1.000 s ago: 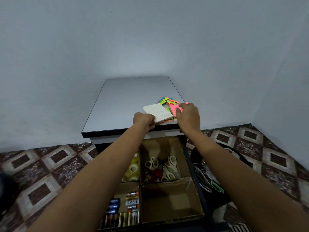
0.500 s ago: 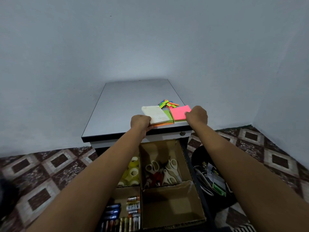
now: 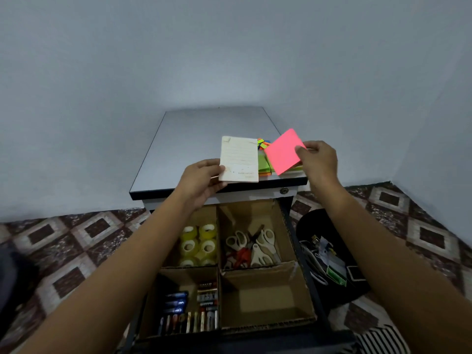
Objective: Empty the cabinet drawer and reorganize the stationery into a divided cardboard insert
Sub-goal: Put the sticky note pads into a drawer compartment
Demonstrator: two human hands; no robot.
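1. Left hand [image 3: 201, 181]: closed on the lower left corner of the white notepad [image 3: 238, 159], which you hold tilted above the desk [image 3: 194, 139] front edge. Likely light and fairly stiff; an edge pinch should serve.
2. Green notes [image 3: 263, 164]: lying on the desk between your hands.
3. Right hand [image 3: 318, 160]: pinching the pink sticky pad [image 3: 283, 152] by its right edge, raised. Likely light, flexible.
4. Cardboard insert [image 3: 265, 297]: below; its front right compartment looks empty.

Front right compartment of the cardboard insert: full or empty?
Empty. The front right compartment shows only bare cardboard floor, while scissors fill the one behind it.
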